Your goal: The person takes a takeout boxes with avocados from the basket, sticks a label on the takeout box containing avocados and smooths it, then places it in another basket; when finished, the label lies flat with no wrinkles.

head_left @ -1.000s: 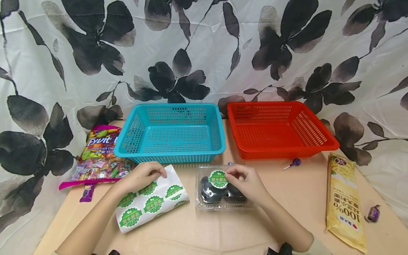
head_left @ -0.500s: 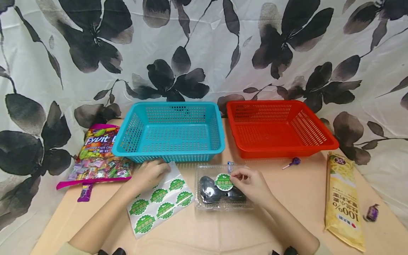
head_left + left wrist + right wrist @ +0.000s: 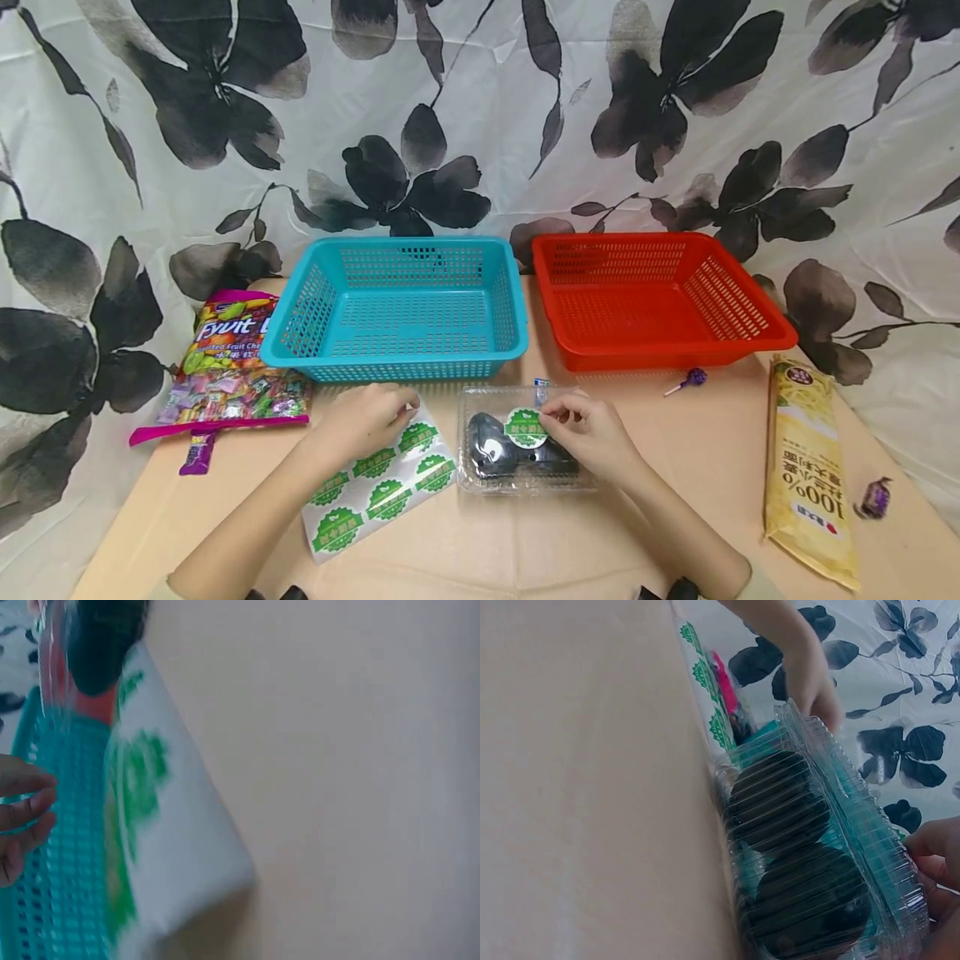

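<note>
My right hand [image 3: 588, 429] pinches the edge of a round green-and-white sticker [image 3: 527, 427] over the lid of a clear plastic clamshell box [image 3: 480, 483]. Through the box's ribbed wall in the right wrist view, two dark rounded things [image 3: 780, 802] show. My left hand [image 3: 371, 421] is over the upper part of a white sheet of green stickers [image 3: 390, 498], left of the box. In the left wrist view its fingers [image 3: 26, 817] are loosely bent with nothing between them, and the sheet looks blurred.
Behind the hands stand a blue basket [image 3: 412, 367] and a red basket [image 3: 667, 354]. A fruit candy bag [image 3: 232, 367] and small purple packet [image 3: 198, 452] lie left. Right are a lollipop [image 3: 693, 377], yellow pasta pack [image 3: 810, 475] and purple wrapped candy [image 3: 875, 497].
The sticker sheet has shifted right and lies flatter. My left hand has moved right and let go of it. The pinched sticker has moved slightly right over the box.
</note>
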Motion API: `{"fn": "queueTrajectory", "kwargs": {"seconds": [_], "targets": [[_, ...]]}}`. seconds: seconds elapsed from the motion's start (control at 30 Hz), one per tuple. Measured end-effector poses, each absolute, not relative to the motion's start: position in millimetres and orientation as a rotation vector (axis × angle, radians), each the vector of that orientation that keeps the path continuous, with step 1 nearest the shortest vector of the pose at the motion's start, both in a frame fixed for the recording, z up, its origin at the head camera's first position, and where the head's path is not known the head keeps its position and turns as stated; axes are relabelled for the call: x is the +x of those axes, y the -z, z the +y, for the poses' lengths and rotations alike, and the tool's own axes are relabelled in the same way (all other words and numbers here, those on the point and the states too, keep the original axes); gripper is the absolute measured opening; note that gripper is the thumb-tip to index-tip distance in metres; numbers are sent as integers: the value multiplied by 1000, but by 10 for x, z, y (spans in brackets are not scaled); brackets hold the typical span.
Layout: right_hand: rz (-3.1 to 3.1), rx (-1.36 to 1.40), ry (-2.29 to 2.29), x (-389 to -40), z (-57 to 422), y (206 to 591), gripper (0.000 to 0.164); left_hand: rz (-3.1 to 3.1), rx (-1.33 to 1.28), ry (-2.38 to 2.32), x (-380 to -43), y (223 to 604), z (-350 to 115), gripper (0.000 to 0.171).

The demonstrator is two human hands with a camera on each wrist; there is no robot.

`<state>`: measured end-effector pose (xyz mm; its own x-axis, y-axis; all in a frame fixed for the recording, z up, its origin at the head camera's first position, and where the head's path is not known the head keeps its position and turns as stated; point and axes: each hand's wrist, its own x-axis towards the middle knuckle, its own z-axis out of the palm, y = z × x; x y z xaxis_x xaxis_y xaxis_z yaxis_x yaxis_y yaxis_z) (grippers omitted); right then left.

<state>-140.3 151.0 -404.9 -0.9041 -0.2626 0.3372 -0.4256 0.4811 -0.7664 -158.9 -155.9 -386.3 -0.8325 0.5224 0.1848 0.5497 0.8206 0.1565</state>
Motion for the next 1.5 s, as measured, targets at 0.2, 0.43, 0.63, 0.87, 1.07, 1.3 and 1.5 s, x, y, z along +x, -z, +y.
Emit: {"fn": "queueTrajectory", "kwargs": {"seconds": [0.2, 0.43, 0.63, 0.87, 1.07, 1.3, 1.5], "targets": [[-2603, 558, -1355, -1382, 1474, 4022, 10, -2585, -1026, 345, -1409, 3772, -1229, 13], [-2605, 538, -1318, -1365, 1446, 3979, 9, -2403, -1223, 486, -1366, 3876, -973, 25], [-2562, 612, -1289, -1409, 1492, 4060, 13, -2396, -1279, 495, -1335, 3940, -890, 31], [-2516, 660, -1231, -1422, 1503, 4092, 10, -2465, -1272, 409, -1299, 3963, -850, 30], [-2492, 690, -1162, -1407, 1477, 4089, 10, -2497, -1259, 402, -1286, 3982, -848, 29], [-2419, 733, -912, -1408, 1435, 4121, 12, -2488, -1249, 395, -1280, 4017, -848, 29], [-2392, 749, -735, -1416, 1439, 4145, 12, -2483, -1258, 391, -1279, 4029, -850, 29]]}}
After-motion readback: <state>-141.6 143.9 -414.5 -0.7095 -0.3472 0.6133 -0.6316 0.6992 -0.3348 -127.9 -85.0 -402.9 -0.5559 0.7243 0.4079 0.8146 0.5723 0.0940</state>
